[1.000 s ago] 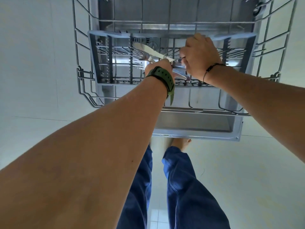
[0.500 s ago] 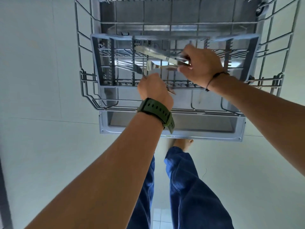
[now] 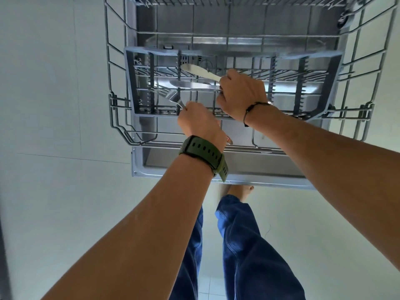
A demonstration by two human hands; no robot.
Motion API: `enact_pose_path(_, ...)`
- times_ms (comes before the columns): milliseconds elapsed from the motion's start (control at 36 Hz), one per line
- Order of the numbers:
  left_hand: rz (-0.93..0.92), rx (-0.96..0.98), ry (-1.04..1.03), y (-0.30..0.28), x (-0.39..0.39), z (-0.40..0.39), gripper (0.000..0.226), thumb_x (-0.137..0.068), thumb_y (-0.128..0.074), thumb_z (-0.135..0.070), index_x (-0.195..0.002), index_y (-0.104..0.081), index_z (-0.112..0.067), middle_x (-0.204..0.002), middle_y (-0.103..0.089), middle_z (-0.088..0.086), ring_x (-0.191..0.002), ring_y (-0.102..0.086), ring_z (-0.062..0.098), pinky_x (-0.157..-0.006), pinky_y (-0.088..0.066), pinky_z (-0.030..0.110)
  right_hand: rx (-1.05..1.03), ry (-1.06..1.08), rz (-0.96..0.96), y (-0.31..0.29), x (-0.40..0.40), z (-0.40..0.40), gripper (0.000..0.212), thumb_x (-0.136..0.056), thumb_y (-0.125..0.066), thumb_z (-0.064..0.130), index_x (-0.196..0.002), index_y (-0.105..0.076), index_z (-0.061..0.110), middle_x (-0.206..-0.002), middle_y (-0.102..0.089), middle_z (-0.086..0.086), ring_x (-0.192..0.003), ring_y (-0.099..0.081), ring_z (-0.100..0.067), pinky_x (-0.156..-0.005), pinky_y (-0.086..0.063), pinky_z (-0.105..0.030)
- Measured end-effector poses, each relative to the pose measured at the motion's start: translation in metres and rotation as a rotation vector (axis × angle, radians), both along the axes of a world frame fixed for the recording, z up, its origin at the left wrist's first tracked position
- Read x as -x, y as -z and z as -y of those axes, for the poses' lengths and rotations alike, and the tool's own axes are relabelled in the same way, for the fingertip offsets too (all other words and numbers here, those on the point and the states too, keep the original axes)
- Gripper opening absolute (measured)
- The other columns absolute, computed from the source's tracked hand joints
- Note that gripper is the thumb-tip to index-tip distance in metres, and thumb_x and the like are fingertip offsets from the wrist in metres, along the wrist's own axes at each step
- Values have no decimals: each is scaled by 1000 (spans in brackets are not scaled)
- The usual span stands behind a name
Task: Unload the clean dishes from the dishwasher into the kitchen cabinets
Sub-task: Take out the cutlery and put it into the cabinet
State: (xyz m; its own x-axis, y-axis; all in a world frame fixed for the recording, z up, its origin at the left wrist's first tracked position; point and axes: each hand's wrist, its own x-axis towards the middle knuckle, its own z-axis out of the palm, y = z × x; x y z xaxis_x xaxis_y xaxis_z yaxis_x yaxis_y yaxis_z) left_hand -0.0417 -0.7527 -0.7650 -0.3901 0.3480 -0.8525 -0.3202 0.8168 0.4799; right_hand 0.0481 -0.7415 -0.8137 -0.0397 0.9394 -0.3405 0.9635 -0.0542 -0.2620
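Note:
I look down on the grey cutlery tray (image 3: 138,83) pulled out above the wire racks (image 3: 114,118) of the dishwasher. My right hand (image 3: 240,94) grips the handles of two table knives (image 3: 199,71), whose blades point left over the tray. My left hand (image 3: 199,122), with a green watch at the wrist, holds forks (image 3: 166,95) by their handles at the tray's front edge; their tines point up and left. A handle end sticks out under my left wrist.
The open dishwasher door (image 3: 238,176) lies below the racks. My legs in blue jeans (image 3: 244,245) stand on pale floor tiles (image 3: 65,105) in front of it. A dark edge (image 3: 3,256) runs along the lower left.
My left hand has drawn back toward me with the forks, to the tray's front edge. My right hand has lifted the knives and shifted slightly right.

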Motion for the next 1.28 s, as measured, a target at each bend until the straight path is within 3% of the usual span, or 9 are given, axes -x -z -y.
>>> enact_pose_path(83,-32,48,-4,-3,0,-3,25,-94,-42,-19,-74,-53,-8,-62,-49,9,-50,-45,19,-51,-45,27,-49,78,-79,-7,-8,3,34,-99,-31,23,-117,-53,4,-118,-53,-11,-105,-48,-24,-81,-39,-31)
enact_pose_path(139,11,35,-14,-3,-1,-4,28,-93,-45,-19,-66,-45,-12,-55,-36,0,-42,-33,13,-43,-34,20,-64,208,-164,-10,-15,2,30,-100,-30,20,-112,-52,4,-110,-55,-13,-89,-48,-22,-72,-35,-28)
enact_pose_path(278,81,20,-11,-1,-2,-2,29,-92,-46,-19,-65,-41,-12,-51,-34,0,-41,-32,13,-45,-34,22,-79,251,-174,-9,-24,-1,23,-99,-34,14,-111,-53,7,-94,-63,-14,-81,-55,-25,-66,-36,-27)
enact_pose_path(500,99,23,-27,-3,-2,-2,31,-91,-47,-16,-62,-40,-12,-49,-33,0,-40,-30,13,-42,-36,22,15,187,-29,2,-6,-12,27,-97,-41,19,-115,-59,11,-110,-64,-14,-101,-59,-33,-81,-46,-36)
enact_pose_path(806,118,10,4,-1,5,0,32,-92,-46,-14,-60,-45,-12,-51,-37,-1,-40,-34,12,-45,-36,23,39,232,-10,-8,1,-5,31,-96,-40,23,-120,-57,12,-121,-50,-9,-97,-57,-31,-72,-37,-31)
enact_pose_path(944,130,-60,152,-11,2,2,27,-93,-51,-38,-85,-51,-12,-59,-31,-3,-48,-29,11,-46,-32,22,23,328,-84,-31,7,2,35,-98,-34,34,-110,-56,9,-104,-60,-11,-97,-55,-28,-72,-39,-35)
enact_pose_path(1028,138,-161,250,-26,2,2,38,-87,-55,-48,-86,-47,-12,-61,-35,-3,-53,-36,11,-52,-38,26,68,363,-226,-55,14,16,32,-100,-31,35,-114,-46,10,-76,-53,-1,-73,-51,-23,-62,-39,-33)
enact_pose_path(1111,290,-232,292,-44,2,4,41,-86,-60,-41,-99,-54,-3,-75,-61,2,-71,-62,19,-71,-57,35,133,372,-386,-81,29,31,31,-101,-31,32,-122,-37,9,-64,-43,7,-57,-48,-17,-52,-40,-29)
enact_pose_path(1278,408,-165,339,-58,12,11,14,-90,-58,-26,-86,-56,-12,-58,-54,-5,-57,-54,11,-62,-51,26,44,351,-402,-102,46,55,31,-100,-35,30,-125,-37,12,-68,-41,12,-54,-39,-5,-48,-29,-17)
